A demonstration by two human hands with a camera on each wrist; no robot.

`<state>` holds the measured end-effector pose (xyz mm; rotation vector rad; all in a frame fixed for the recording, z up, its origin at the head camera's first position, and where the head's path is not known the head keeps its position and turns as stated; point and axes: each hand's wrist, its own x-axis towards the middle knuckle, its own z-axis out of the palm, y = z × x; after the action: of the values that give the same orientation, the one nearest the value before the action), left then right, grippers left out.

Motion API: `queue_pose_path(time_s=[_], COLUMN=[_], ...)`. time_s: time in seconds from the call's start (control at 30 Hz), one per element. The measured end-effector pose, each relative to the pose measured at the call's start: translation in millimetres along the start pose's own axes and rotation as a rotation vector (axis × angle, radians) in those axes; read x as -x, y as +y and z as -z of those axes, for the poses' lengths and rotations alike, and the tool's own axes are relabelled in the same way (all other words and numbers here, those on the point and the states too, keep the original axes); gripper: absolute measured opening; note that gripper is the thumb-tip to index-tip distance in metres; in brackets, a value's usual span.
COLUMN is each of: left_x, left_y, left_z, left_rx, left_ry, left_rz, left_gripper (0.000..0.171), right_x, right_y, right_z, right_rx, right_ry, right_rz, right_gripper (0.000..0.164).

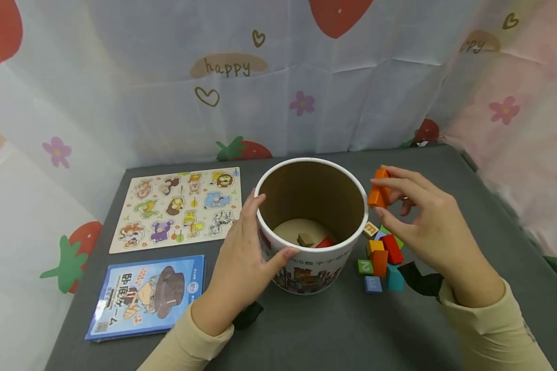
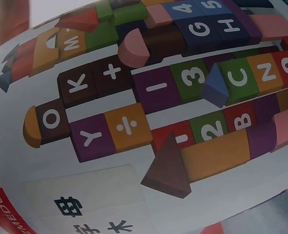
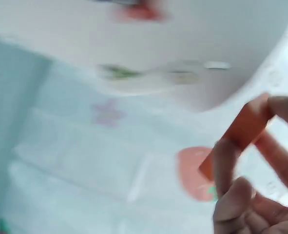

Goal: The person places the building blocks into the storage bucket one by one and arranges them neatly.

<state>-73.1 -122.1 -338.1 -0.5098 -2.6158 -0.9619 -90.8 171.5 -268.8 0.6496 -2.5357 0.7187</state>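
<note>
A white paper bucket (image 1: 362,206) with printed sides stands upright on the table. My left hand (image 1: 246,257) holds it by the near left rim, thumb along the front and fingers down the side. Inside, a tan block (image 1: 305,239) and a red block (image 1: 325,242) lie on the bottom. My right hand (image 1: 429,221) pinches an orange block (image 1: 379,189) between thumb and fingers, raised just right of the rim; the right wrist view shows this orange block (image 3: 248,124) too. In the left wrist view, the bucket's printed wall (image 2: 109,185) fills the picture.
Several coloured blocks (image 1: 379,263) lie in a pile on the grey table (image 1: 325,335), right of the bucket. An animal puzzle board (image 1: 134,206) lies at the back left, with a blue book (image 1: 146,299) in front of it. Patterned cloth (image 1: 167,123) hangs behind.
</note>
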Motion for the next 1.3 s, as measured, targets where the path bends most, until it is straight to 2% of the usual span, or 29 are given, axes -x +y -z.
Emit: queue_pose_path(time_s=[0.07,0.13,0.2,0.4,0.5,0.6,0.7,0.77,0.87,0.93,1.0,1.07,1.13,1.2,1.3], left_x=[-0.4,-0.6,-0.7,-1.3,-1.0,-0.6,-0.6,-0.8,-0.7,-0.3,-0.2,-0.2,0.0,-0.1,-0.1], left_y=[0.3,-0.1,-0.1,0.6,0.3,0.4,0.9,1.3,1.5,1.3,1.2,0.8,0.4,0.1,-0.1], left_z=[0.1,-0.2,-0.4,-1.1,-1.0,-0.7,-0.4,-0.4,-1.7,-2.6,-3.3,-3.6,-3.7,-4.0,-4.7], left_rx=[-0.003,-0.006,-0.011,-0.019,-0.021,-0.022,-0.02,-0.021,-0.02,-0.019,-0.021,-0.025,-0.031,-0.033,-0.031], left_ry=[0.003,0.005,0.003,-0.016,-0.014,-0.009,-0.005,-0.002,0.004,0.01,0.017,0.026,0.034,0.038,0.039], left_rz=[-0.001,0.002,0.007,0.012,0.011,0.012,0.011,0.006,0.002,-0.002,-0.003,-0.008,-0.011,-0.015,-0.016], left_gripper=[0.096,0.096,0.096,0.096,0.096,0.096,0.095,0.095,0.096,0.096,0.096,0.096,0.096,0.096,0.096], right_x=[-10,-20,-30,-58,-67,-69,-62,-55,-38,-25,-11,3,17,31,52], right_y=[-11,-20,-26,-34,-36,-36,-34,-33,-27,-22,-15,-6,6,19,32], right_z=[6,5,0,-23,-31,-34,-32,-29,-22,-14,-6,-1,-3,-13,-35], right_rx=[-0.022,-0.034,-0.027,0.019,0.024,0.019,0.013,0.004,0.002,0.017,0.043,0.067,0.088,0.106,0.14], right_ry=[0.012,-0.03,-0.136,-0.568,-0.68,-0.691,-0.613,-0.497,-0.256,-0.12,-0.05,-0.084,-0.187,-0.336,-0.54], right_rz=[0.088,0.153,0.173,0.183,0.182,0.164,0.164,0.182,0.187,0.131,0.029,-0.09,-0.185,-0.226,-0.231], right_gripper=[0.047,0.046,0.043,0.036,0.034,0.033,0.032,0.029,0.021,0.014,0.01,0.009,0.01,0.013,0.025])
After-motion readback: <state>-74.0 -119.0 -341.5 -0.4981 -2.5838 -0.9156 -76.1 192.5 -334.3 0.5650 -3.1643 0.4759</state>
